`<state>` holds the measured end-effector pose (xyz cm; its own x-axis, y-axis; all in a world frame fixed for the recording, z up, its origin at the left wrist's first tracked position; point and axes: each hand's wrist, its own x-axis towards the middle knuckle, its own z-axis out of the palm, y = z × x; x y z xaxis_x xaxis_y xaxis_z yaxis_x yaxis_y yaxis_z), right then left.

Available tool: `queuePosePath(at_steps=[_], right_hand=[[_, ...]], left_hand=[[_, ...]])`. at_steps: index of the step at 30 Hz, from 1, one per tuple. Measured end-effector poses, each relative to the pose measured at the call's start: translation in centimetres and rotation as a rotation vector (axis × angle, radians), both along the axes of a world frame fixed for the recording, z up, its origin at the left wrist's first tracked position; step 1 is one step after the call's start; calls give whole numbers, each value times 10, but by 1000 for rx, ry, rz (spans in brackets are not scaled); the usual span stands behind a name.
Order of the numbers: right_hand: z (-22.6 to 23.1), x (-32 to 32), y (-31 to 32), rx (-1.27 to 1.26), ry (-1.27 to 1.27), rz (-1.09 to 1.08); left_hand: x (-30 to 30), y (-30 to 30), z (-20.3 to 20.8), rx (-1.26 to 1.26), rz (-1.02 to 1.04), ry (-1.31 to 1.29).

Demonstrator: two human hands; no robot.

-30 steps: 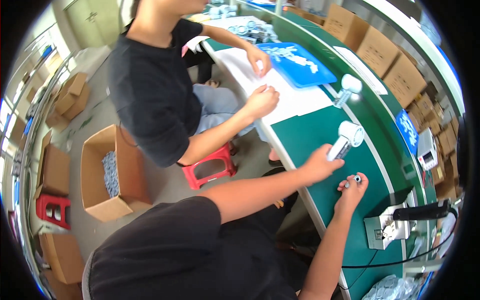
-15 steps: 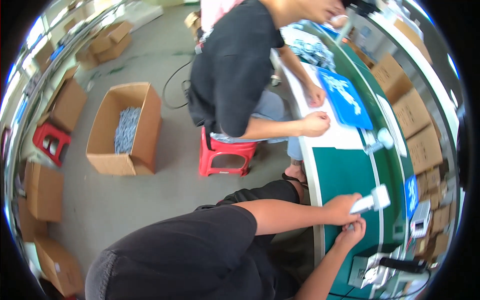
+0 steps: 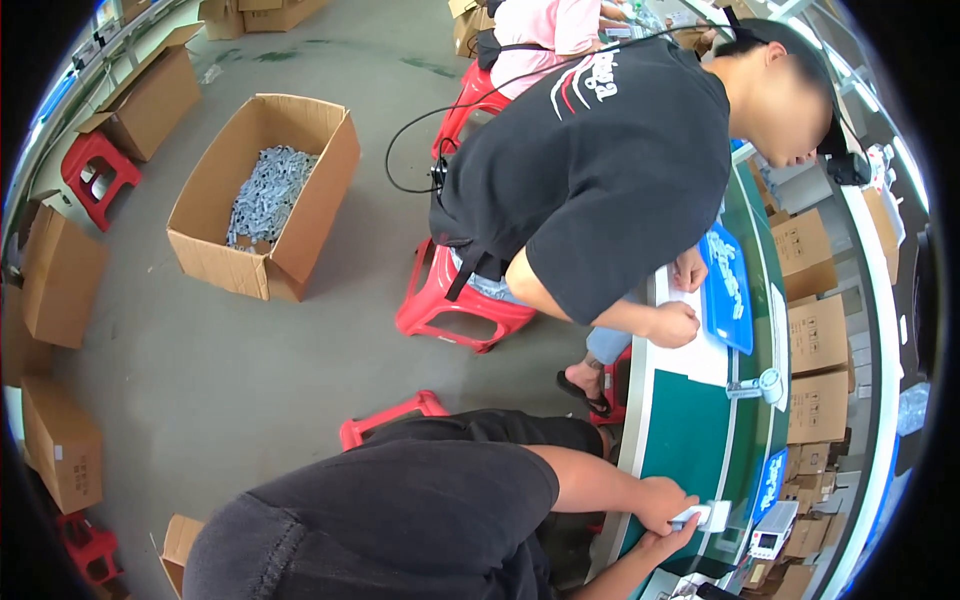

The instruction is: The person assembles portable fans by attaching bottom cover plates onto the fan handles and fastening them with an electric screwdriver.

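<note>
Over the near part of the green bench, my left hand point(image 3: 663, 503) is closed around a white handheld device point(image 3: 714, 516) with a blocky head. From below, my right hand point(image 3: 674, 541) meets it, its fingers closed against the handle. Between the two hands most of the handle is hidden. Farther along the bench lies a pale grey device point(image 3: 768, 386) with a round head, apart from my hands.
A co-worker in black point(image 3: 600, 190) sits on a red stool point(image 3: 470, 310), hands near a blue tray point(image 3: 732, 325) of white parts. An open carton point(image 3: 318, 235) of grey parts stands on the floor. Boxes point(image 3: 818, 335) line the bench's far side; a small meter point(image 3: 772, 535) stands nearby.
The view has swung, so the co-worker and carton show more fully. My hands sit lower in the picture, still together on the white device, whose head now points more level.
</note>
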<state>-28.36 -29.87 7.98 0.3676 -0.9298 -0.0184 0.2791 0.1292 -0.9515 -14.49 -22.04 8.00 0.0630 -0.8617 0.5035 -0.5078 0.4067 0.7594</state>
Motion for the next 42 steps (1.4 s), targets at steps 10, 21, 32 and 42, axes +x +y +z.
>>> queuePosePath(at_steps=[10, 21, 32, 42], right_hand=[[7, 10, 24, -54, 5, -299], [13, 22, 25, -100, 153, -244], [9, 33, 26, -46, 276, -382], [2, 24, 11, -72, 321, -362]], left_hand=[[55, 106, -50, -23, -369, 365], [413, 447, -260, 100, 1334, 1192], [592, 393, -212, -50, 736, 1270], [569, 362, -184, 2, 775, 1089]])
